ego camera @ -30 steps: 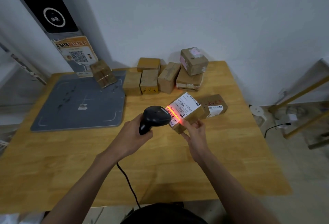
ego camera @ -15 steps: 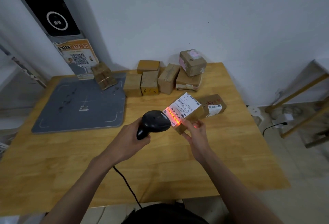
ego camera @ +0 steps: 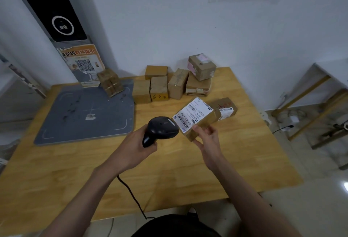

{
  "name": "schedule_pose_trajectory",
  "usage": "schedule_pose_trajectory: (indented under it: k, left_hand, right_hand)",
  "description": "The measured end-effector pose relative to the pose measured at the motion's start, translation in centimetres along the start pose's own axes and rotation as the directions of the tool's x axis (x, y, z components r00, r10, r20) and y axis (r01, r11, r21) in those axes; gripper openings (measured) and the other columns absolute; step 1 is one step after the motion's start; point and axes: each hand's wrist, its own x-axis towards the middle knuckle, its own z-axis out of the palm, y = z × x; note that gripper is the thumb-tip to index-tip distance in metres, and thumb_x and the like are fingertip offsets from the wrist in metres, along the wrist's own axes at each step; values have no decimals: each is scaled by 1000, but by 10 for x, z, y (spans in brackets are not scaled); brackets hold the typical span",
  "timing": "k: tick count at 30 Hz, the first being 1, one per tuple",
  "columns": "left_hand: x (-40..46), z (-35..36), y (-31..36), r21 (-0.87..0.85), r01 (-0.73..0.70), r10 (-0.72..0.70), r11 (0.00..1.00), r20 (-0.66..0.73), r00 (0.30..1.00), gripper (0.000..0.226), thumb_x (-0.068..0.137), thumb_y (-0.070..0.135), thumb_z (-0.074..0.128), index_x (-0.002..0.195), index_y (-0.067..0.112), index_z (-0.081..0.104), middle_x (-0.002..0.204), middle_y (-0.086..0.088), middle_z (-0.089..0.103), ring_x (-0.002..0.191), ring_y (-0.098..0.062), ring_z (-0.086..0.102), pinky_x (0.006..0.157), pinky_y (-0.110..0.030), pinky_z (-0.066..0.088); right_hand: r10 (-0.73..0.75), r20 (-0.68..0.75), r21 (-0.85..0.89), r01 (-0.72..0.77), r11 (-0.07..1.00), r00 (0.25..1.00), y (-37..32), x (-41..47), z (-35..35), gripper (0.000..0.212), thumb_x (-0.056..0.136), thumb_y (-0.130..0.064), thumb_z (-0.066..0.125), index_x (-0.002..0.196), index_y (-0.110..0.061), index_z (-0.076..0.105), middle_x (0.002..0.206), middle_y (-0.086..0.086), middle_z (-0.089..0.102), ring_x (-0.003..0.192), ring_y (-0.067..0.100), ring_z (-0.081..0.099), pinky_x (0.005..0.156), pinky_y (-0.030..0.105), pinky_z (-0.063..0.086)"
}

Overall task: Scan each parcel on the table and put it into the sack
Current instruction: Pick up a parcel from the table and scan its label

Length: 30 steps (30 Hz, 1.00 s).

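Change: red scan light that lay across the label half a second ago is gone; scanner and parcel sit much as before.
Surface [ego camera: 169, 170]: wooden top carrying everything, against a white wall.
Grey mat [ego camera: 84, 112]: flat on the left part, with one taped box [ego camera: 110, 82] on its far corner.
Box cluster [ego camera: 169, 84]: several brown cartons at the far edge, one stacked tilted on another.
Lone carton [ego camera: 226, 109]: just behind the held parcel.
Parcel [ego camera: 195, 118]: lifted off the surface, white label facing up, just beside the scanner's head.
Right hand [ego camera: 209, 140]: fingers curled round the parcel's near end.
Left hand [ego camera: 135, 148]: fingers wrapped round the handle of the scanner [ego camera: 162, 129], cable trailing toward the person.
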Motion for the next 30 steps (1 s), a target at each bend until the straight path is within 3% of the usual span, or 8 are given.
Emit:
schedule_pose_trajectory:
  k: [9, 11, 15, 18, 21, 25, 28, 30]
  left_hand:
    - [-16, 4, -8, -6, -66, 66, 998, 120, 991, 20, 92, 14, 65, 107, 24, 56, 69, 10, 56, 55, 3, 55, 50, -15, 41]
    - [-16, 18, -4, 2, -98, 96, 995, 190, 977, 23, 93, 15, 65, 111, 25, 55, 72, 11, 57, 56, 4, 56, 50, -12, 40]
    - [-19, 70, 11, -5, -177, 168, 984, 353, 921, 33, 93, 18, 65, 124, 25, 54, 79, 15, 57, 62, 0, 54, 52, -12, 36]
    - [-29, 122, 30, -4, -254, 223, 967, 492, 842, 38, 93, 18, 65, 129, 19, 53, 87, 11, 59, 69, -2, 54, 56, -14, 36]
    - [-47, 173, 53, -4, -329, 260, 944, 620, 740, 42, 93, 19, 65, 133, 17, 53, 98, 5, 61, 82, -9, 57, 62, -16, 38]
    - [-73, 232, 85, -9, -405, 287, 914, 720, 632, 42, 92, 18, 66, 131, 18, 54, 92, 6, 56, 87, -16, 60, 58, -12, 36]
    - [-87, 274, 103, -4, -425, 277, 905, 764, 583, 45, 89, 17, 69, 132, 16, 55, 111, 2, 63, 104, -16, 60, 79, -24, 42]
    - [-94, 301, 113, -14, -419, 266, 908, 791, 551, 45, 88, 17, 69, 131, 16, 55, 118, 1, 63, 110, -14, 58, 88, -29, 45]
  right_hand:
    - [-47, -115, -17, 45, 999, 992, 21, -64, -13, 74, 80, -22, 84, 138, -19, 37, 136, 9, 59, 118, 21, 64, 100, 43, 55]
    - [-68, -192, -19, 66, 998, 979, 31, -89, -30, 71, 81, -20, 83, 136, -18, 39, 133, 10, 60, 116, 23, 66, 97, 43, 57]
    - [-93, -381, -164, 32, 986, 920, 59, -154, -86, 86, 75, -36, 86, 145, -24, 38, 133, 2, 59, 119, 18, 61, 103, 44, 52]
    - [-122, -534, -208, 10, 978, 836, 87, -212, -132, 92, 75, -39, 86, 150, -27, 34, 136, 0, 55, 121, 15, 58, 99, 42, 56]
    - [-132, -679, -263, -71, 962, 723, 114, -267, -170, 96, 64, -53, 84, 145, -36, 35, 134, 0, 53, 118, 17, 59, 82, 35, 63]
    - [-103, -809, -317, -282, 905, 579, 146, -320, -220, 82, 67, -48, 83, 136, -37, 40, 133, -3, 48, 116, 15, 55, 90, 36, 59]
    - [-52, -861, -318, -455, 832, 506, 163, -348, -261, 69, 79, -27, 83, 136, -29, 43, 132, 1, 42, 112, 15, 51, 79, 22, 53]
    - [-31, -877, -321, -539, 779, 479, 174, -365, -289, 64, 79, -28, 84, 128, -33, 44, 129, 0, 42, 114, 22, 54, 85, 33, 56]
